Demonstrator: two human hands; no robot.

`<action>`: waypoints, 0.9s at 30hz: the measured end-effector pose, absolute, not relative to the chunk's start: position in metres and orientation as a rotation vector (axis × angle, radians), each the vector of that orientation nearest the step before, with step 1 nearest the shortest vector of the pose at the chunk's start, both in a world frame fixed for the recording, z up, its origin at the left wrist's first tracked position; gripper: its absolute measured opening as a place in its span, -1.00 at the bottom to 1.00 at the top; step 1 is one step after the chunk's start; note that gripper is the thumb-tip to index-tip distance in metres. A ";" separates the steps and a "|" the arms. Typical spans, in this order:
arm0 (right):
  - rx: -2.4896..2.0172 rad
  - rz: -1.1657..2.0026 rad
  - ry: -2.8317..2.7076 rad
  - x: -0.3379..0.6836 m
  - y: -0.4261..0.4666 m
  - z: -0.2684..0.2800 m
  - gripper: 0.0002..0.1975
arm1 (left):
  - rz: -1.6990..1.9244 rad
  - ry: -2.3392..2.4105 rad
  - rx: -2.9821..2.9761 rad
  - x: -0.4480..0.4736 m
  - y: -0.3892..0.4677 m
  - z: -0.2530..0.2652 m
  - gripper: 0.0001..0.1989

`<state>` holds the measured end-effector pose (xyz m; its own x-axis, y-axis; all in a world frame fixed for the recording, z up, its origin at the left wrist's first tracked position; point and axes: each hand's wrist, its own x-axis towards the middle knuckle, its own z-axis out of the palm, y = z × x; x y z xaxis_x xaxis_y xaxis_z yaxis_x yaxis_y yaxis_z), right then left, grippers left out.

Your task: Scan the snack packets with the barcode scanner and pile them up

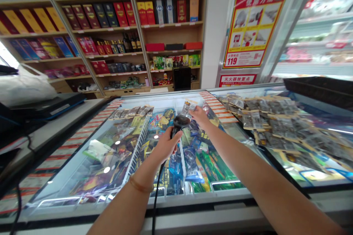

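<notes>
My left hand [167,144] is wrapped round the handle of a black barcode scanner [181,121], its cord hanging down toward me. Just beyond the scanner head, my right hand [199,114] pinches a small clear packet [188,108] by its right side. The scanner head is close to the packet's lower edge; whether they touch I cannot tell. Both hands are above the glass top of a chest freezer [168,195], with colourful frozen packages inside. Similar packets lie in a short row [132,112] at left and in a big spread pile [278,121] at right.
A black tray [320,91] rests at the far right. On the left counter are a white plastic bag [24,86] and a dark flat device [59,104]. Shelves of boxes [110,14] line the back wall, beside a red poster [256,18].
</notes>
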<state>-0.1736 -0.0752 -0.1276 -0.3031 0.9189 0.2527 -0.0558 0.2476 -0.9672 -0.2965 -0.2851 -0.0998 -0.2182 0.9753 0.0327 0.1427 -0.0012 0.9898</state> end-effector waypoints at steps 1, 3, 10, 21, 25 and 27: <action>-0.870 1.221 -1.512 -0.174 -0.075 -0.128 -0.62 | 1.330 1.502 1.189 -0.297 -0.285 -0.098 -0.51; -0.943 1.221 -1.462 -0.176 -0.076 -0.127 -0.68 | 1.379 1.582 1.112 -0.299 -0.285 -0.089 -0.55; -1.218 1.218 -1.488 -0.225 -0.084 -0.098 -0.83 | 1.680 1.725 0.799 -0.353 -0.299 -0.043 -0.68; -1.145 1.507 -1.534 -0.436 -0.127 -0.065 -0.77 | 1.864 1.900 0.599 -0.450 -0.371 -0.048 -0.68; -1.098 1.527 -1.513 -0.451 -0.135 -0.069 -0.86 | 1.868 1.895 0.593 -0.458 -0.373 -0.059 -0.64; -1.103 1.505 -1.503 -0.437 -0.129 -0.073 -0.87 | 1.859 1.893 0.591 -0.454 -0.370 -0.060 -0.63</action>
